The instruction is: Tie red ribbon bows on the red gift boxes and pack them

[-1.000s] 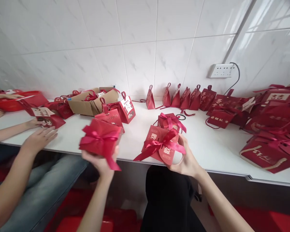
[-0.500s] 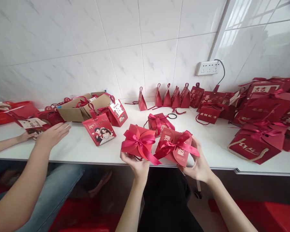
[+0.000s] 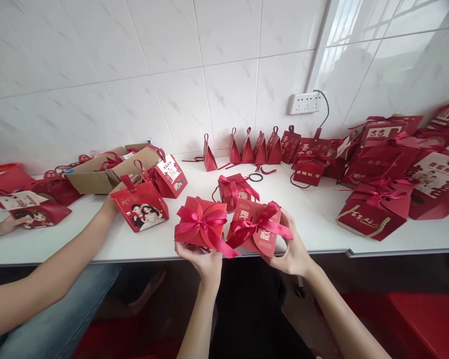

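Observation:
My left hand point(image 3: 202, 263) grips a red gift box point(image 3: 199, 245) from its near side; overlapping petal flaps close its top under a pink ribbon bow. In my right hand point(image 3: 295, 253) is a second red gift box point(image 3: 243, 240), printed with pale characters and tied with a darker pink bow. Fingers wrap its right side and lower edge. Both boxes are side by side near the table's front edge, tilted so their tops show. Just behind them rests a smaller red box point(image 3: 227, 198) with a ribbon. The undersides of both held boxes are hidden.
On the left, a co-worker's hand point(image 3: 125, 185) reaches behind a couple-printed box point(image 3: 145, 205) toward a cardboard carton point(image 3: 86, 180). Several triangular boxes point(image 3: 260, 149) line the wall. Finished-looking boxes point(image 3: 374, 209) are piled right. A black ring point(image 3: 256, 177) lies mid-table.
The view has swung slightly right, so everything sits further left. A co-worker's hand has moved forward behind the couple-printed box. My hands still hold the same two boxes.

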Action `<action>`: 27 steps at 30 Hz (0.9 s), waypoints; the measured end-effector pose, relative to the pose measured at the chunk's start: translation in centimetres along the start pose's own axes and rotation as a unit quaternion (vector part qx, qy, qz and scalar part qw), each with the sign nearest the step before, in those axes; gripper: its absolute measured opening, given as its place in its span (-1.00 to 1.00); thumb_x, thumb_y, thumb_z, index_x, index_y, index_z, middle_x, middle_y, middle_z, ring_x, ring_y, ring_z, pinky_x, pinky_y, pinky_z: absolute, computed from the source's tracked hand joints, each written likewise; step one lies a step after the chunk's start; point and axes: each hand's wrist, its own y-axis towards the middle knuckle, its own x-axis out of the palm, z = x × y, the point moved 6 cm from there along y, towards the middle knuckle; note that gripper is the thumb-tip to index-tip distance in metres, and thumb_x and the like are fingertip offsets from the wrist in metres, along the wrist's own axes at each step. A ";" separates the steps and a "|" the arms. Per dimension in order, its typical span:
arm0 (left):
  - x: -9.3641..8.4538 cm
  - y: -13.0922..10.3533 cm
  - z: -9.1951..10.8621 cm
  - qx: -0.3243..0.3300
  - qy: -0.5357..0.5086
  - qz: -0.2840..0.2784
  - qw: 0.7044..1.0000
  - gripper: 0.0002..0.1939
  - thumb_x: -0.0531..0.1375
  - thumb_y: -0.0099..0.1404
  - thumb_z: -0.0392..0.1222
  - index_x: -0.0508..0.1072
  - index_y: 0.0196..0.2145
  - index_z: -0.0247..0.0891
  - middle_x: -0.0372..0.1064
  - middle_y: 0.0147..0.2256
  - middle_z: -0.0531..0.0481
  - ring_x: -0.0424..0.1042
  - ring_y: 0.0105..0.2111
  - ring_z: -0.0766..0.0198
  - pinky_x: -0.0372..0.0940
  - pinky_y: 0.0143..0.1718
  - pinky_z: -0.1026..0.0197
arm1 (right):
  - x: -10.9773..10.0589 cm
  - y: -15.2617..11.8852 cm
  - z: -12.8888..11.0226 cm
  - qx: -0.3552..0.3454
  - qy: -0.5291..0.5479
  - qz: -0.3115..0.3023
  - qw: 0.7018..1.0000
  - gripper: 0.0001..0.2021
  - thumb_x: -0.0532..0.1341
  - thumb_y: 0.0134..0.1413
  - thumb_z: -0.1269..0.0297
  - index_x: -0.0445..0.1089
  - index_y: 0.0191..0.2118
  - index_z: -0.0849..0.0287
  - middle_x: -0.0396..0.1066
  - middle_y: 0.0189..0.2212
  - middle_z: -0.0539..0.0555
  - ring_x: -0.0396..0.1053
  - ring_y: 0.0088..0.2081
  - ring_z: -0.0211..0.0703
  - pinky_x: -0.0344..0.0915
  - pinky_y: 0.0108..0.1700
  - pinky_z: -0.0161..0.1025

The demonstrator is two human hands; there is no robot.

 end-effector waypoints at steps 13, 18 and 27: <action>-0.1 -0.8 -1.0 -0.016 0.020 -0.027 0.999 -0.04 0.36 -0.06 -0.10 -0.12 0.16 -0.23 0.06 0.05 -0.35 0.33 -0.03 0.07 0.32 -0.05 0.03 | 0.5 -0.9 0.7 0.027 0.037 -0.005 0.999 -0.07 0.31 -0.18 0.29 -0.23 0.28 0.06 -0.04 0.23 0.24 0.04 0.24 0.18 0.15 0.17 0.13; -0.1 -1.2 -1.2 -0.015 0.009 -0.038 0.999 -0.05 0.35 -0.06 -0.17 -0.12 0.16 -0.22 0.05 0.05 -0.35 0.32 -0.03 0.08 0.33 -0.07 0.05 | 0.7 -1.4 1.2 0.037 0.063 -0.010 0.997 -0.07 0.31 -0.18 0.30 -0.22 0.28 0.00 -0.06 0.24 0.20 0.02 0.24 0.19 0.11 0.18 0.18; -1.5 0.1 -3.0 -0.168 0.200 -0.045 0.964 0.12 0.42 -0.25 -0.03 -0.07 0.20 -0.20 -0.02 0.11 -0.32 0.06 0.16 -0.21 0.04 0.12 -0.25 | -0.2 -1.5 0.5 0.046 0.033 0.005 0.998 -0.07 0.31 -0.20 0.30 -0.21 0.28 0.09 -0.05 0.23 0.25 0.01 0.25 0.18 0.09 0.20 0.13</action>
